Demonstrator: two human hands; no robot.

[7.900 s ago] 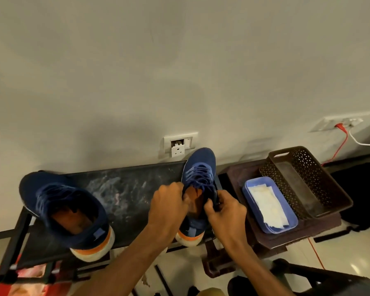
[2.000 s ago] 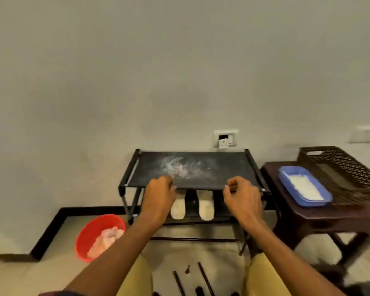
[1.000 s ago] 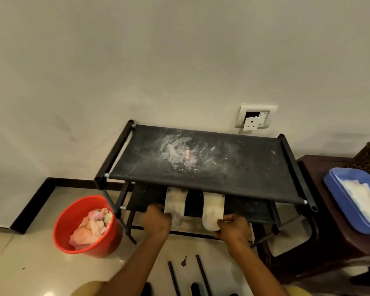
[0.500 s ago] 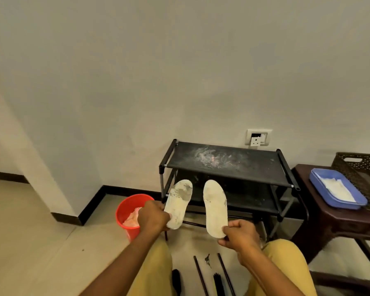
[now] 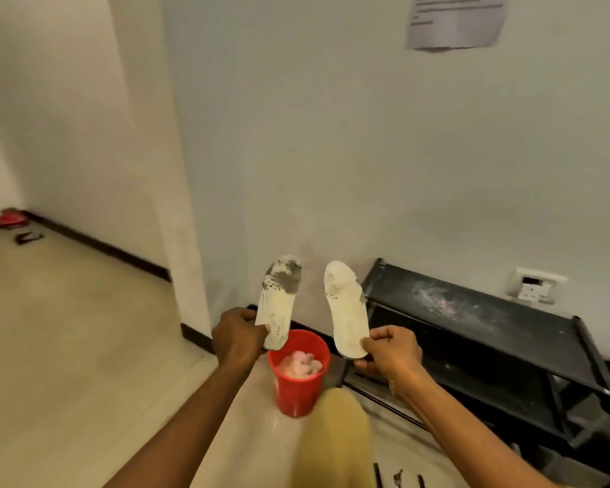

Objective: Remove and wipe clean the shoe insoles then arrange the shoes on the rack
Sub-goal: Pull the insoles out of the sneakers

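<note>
Since half a second ago both insoles have risen and swung left, off the black shoe rack and against the wall; the rack now sits at the right. The red bucket stands just left of it, below the hands. The left hand grips the left insole at its heel, toe up and stained grey, while the right hand pinches the right insole likewise.
</note>
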